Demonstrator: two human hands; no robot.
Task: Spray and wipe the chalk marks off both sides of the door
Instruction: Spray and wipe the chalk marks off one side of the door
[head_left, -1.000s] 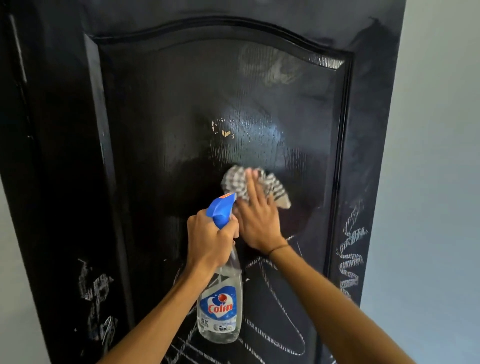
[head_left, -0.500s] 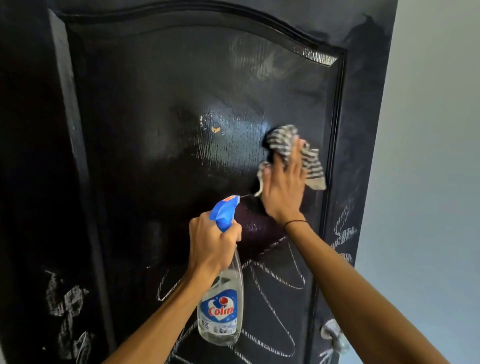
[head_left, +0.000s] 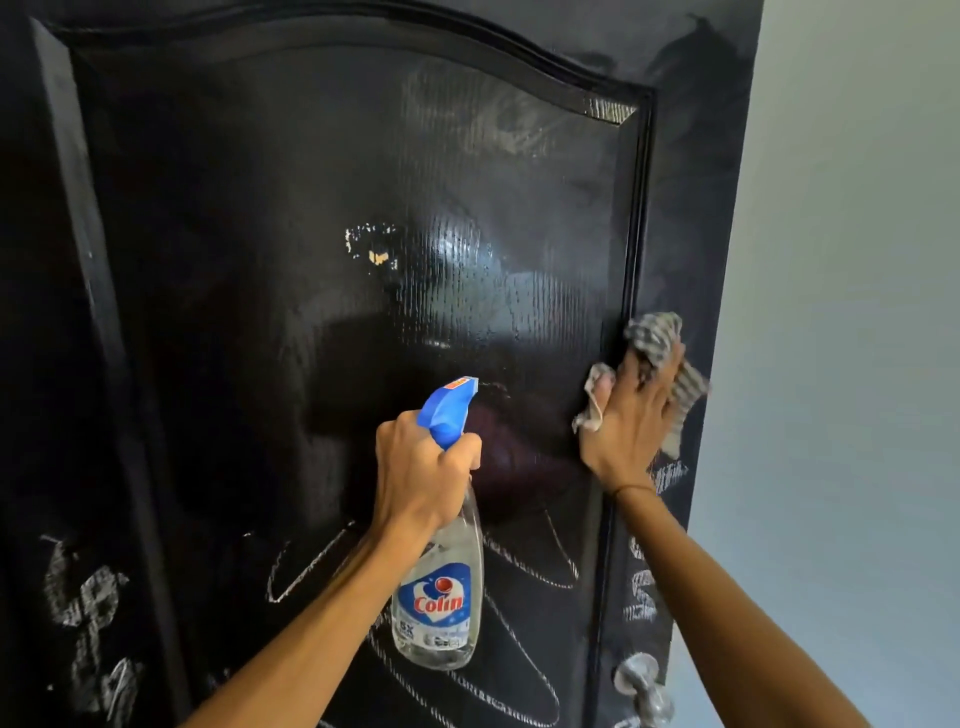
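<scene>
Since half a second ago, the crumpled black-and-white striped cloth (head_left: 655, 343) has been carried rightward off the raised centre panel and onto the right-hand stile of the glossy black panelled door (head_left: 311, 260), above the chalk scribbles (head_left: 641, 592) remaining there. The cloth is pressed flat against the stile by the right hand (head_left: 631, 410), whose fingers are stretched out and slightly spread over it, presumably so that a broad patch is rubbed with each stroke.

A clear plastic spray bottle with a blue trigger head and a blue "Colin" label (head_left: 441, 597) is gripped at the neck by the left hand (head_left: 421, 473), the fingers being wrapped tightly around it; whether a finger lies on the trigger cannot be told. The nozzle is aimed at the door's panel, likely to keep it ready for the next spray.

The upper panel is seen wet and mostly free of marks. Looping chalk lines (head_left: 524, 566) are left on the lower panel, and heavier scrawls (head_left: 88, 613) on the left stile. A silver door handle (head_left: 641, 680) is visible at the door's lower right edge.
</scene>
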